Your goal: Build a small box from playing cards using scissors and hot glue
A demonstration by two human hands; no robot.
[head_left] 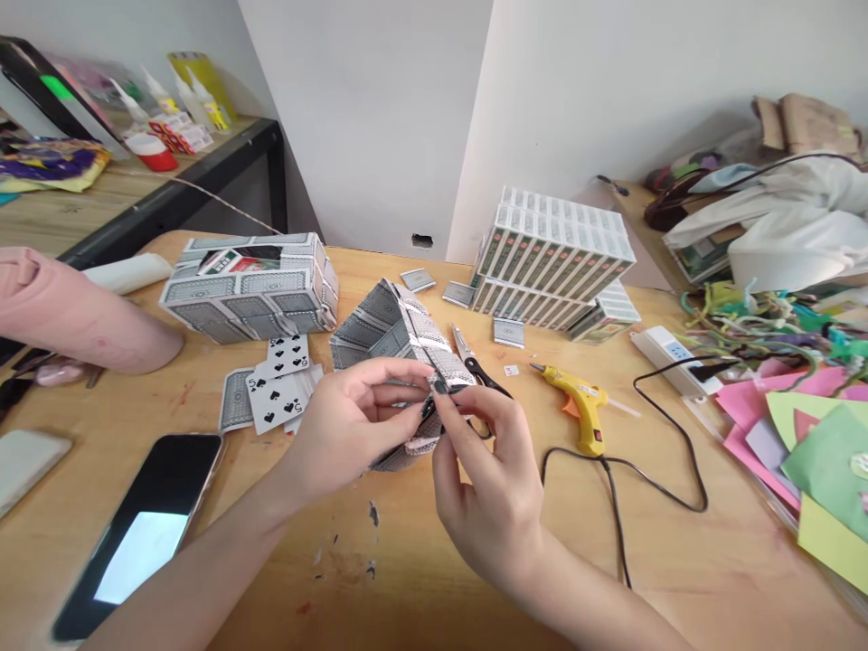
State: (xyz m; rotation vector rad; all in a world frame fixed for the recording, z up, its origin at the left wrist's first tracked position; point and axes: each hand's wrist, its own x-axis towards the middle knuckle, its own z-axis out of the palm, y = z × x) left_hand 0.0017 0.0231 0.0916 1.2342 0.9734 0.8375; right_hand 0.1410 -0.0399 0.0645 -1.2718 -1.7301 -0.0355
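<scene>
My left hand (pixel 359 411) and my right hand (pixel 492 470) meet fingertip to fingertip. Each is closed in a pinch around something small and dark that I cannot make out. Just behind and below them is a hollow, angular shape made of playing cards (pixel 386 334), grey patterned backs outward, its near part covered by my fingers. Scissors (pixel 467 348) with black handles lie to its right, partly behind my right hand. Loose playing cards (pixel 275 393), some spades face up, are left of my left hand. A yellow glue gun (pixel 576 402) rests on its side to the right.
A box covered in cards (pixel 250 289) stands at the back left; stacked card packs (pixel 552 258) are at the back right. A phone (pixel 142 533) and pink roll (pixel 81 307) are left. The glue gun's cable (pixel 692 452) runs to a power strip (pixel 668 353) near coloured paper (pixel 827 461).
</scene>
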